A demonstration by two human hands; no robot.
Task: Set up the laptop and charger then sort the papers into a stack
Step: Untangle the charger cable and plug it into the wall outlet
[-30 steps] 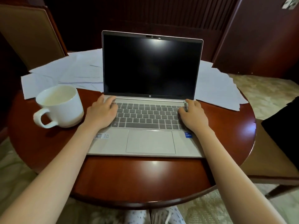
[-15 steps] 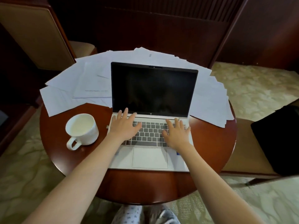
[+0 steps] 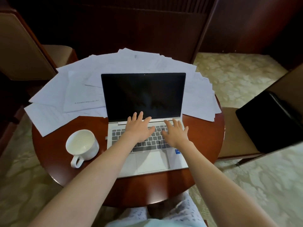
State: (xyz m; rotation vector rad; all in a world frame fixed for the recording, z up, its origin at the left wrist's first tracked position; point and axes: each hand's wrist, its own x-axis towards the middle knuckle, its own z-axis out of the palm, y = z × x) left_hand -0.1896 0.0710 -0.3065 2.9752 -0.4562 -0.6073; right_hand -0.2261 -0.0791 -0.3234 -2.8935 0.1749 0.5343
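— Item one, laptop (image 3: 144, 95): where was it?
— It stood open, screen dark, mid round table (image 3: 205, 136); papers (image 3: 78, 89) fanned loose behind it.
— Hands?
— Left hand (image 3: 139, 126) and right hand (image 3: 176, 134) lay flat on the keyboard (image 3: 118, 133), fingers spread, gripping nothing. A white cup (image 3: 81, 145) stood left of the laptop.

silver laptop (image 3: 147, 145) with black screen, white papers (image 3: 78, 89), white mug (image 3: 82, 144), reddish-brown table (image 3: 54, 145)

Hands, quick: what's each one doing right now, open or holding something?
Left hand: open, fingers spread over the laptop keyboard, holding nothing.
Right hand: open, spread over the keys too, holding nothing.
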